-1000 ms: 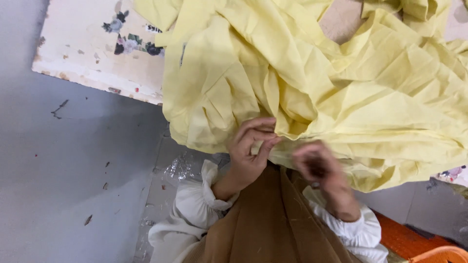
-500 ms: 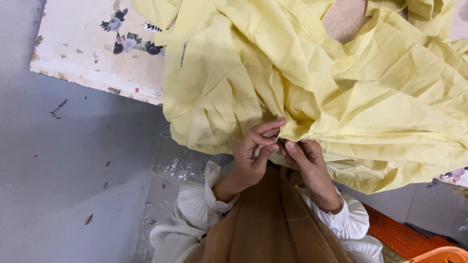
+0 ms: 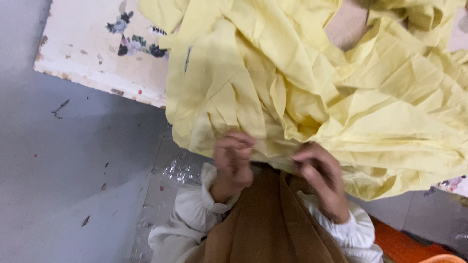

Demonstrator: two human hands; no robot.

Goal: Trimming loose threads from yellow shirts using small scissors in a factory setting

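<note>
Both hands, left hand (image 3: 233,158) and right hand (image 3: 316,168), are pinching the near edge of a crumpled pale yellow cloth (image 3: 312,92) spilling off the worn floral counter (image 3: 100,53); light, limp fabric, probably best gripped along that hem.

pale yellow cloth (image 3: 312,97), cream tabletop (image 3: 87,53) with dark floral print, brown garment (image 3: 265,229), white sleeves (image 3: 190,214)

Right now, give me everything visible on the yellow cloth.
The yellow cloth is pale, thin, woven-looking fabric, heavily creased and bunched in loose folds. It lies heaped on a worn white floral-print table, draping over its near edge. The left hand and right hand meet its lower hem; both are blurred, so the grip is unclear.
</note>
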